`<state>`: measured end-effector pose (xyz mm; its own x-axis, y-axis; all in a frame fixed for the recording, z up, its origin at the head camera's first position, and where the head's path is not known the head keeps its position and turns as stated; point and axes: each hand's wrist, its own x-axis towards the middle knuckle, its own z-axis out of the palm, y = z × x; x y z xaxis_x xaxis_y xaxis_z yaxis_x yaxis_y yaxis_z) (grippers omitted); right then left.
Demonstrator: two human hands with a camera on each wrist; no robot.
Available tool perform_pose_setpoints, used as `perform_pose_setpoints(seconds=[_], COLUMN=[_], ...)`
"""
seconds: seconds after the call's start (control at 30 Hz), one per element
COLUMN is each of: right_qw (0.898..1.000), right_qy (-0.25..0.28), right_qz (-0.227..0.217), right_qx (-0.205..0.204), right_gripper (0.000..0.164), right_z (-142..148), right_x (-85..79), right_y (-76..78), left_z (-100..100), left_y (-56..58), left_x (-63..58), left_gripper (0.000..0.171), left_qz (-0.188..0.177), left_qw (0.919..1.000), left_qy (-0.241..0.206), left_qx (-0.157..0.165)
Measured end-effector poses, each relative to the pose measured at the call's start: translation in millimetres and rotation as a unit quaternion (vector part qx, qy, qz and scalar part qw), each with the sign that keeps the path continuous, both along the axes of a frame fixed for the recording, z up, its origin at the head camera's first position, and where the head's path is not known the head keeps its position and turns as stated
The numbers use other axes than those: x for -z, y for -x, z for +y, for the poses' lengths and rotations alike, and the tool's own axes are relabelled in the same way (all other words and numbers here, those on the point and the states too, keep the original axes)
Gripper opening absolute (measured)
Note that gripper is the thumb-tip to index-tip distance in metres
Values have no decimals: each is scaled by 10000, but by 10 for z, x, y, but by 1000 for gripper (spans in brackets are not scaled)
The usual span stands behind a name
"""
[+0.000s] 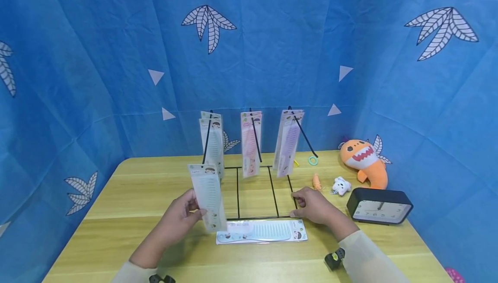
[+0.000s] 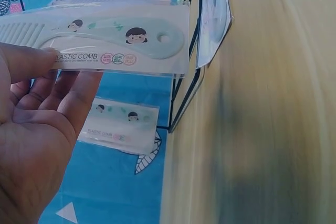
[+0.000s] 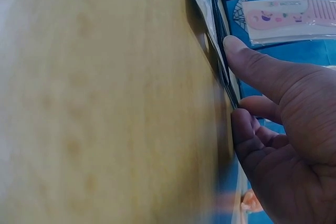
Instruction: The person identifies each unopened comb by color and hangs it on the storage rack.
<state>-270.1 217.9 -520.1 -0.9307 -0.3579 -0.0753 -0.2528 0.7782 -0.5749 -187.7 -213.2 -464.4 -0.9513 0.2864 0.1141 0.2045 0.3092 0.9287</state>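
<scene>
My left hand (image 1: 180,214) pinches a packaged pale green comb (image 1: 209,198) by its lower part, between thumb and fingers. The pack stands nearly upright, its holed top edge right at the front tip of the left hook on a black wire rack (image 1: 238,194). "PLASTIC COMB" shows on its card in the left wrist view. My right hand (image 1: 313,205) holds the rack's base at its front right corner, thumb and curled fingers at the wire. Another packaged green comb (image 1: 268,231) lies flat along the rack's front bar.
Packaged green combs (image 1: 212,140), pink combs (image 1: 250,144) and purple combs (image 1: 288,144) hang on the rack's hooks. To the right are an orange plush toy (image 1: 363,162), a small white toy (image 1: 341,186), a teal ring (image 1: 313,160) and a black clock (image 1: 379,206). A blue curtain (image 1: 272,67) hangs behind.
</scene>
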Motion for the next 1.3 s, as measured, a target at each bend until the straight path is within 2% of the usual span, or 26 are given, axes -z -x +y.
perform_pose_setpoints(seconds=[0.13, 0.27, 0.4, 0.53, 0.73, 0.87, 1.17, 1.3], right_qw=[10000, 10000, 10000, 10000, 10000, 10000, 10000, 9999], right_qy=[0, -2, -18, -35, -30, 3, 30, 44], right_qz=[20, 20, 17, 21, -8, -14, 30, 72], right_qx=[-32, -29, -17, -12, -7, -10, -46, -70], right_gripper=[69, 69, 69, 69, 69, 69, 70, 70], right_z=[4, 5, 0, -5, 0, 0, -10, -5], right_x=[-3, 2, 5, 9, 15, 22, -3, -12], right_y=[0, 1, 1, 3, 4, -2, -18, -18], left_z=[1, 5, -2, -14, 11, 33, 30, 64], left_y=[15, 47, 110, 202, 402, 562, 906, 1004], left_x=[-7, -8, 9, 29, -5, -27, 24, 8], left_gripper=[42, 24, 10, 8, 10, 11, 10, 12], left_qz=[-63, -23, -17, -42, -128, -120, -92, -103], left_qw=[9999, 9992, 9973, 9949, 9922, 9919, 9914, 9909], left_qy=[36, 156, 315, 412, 420, 335, 252, 182], left_qx=[-145, -376, -664, -918, -1168, -1221, -1280, -1328])
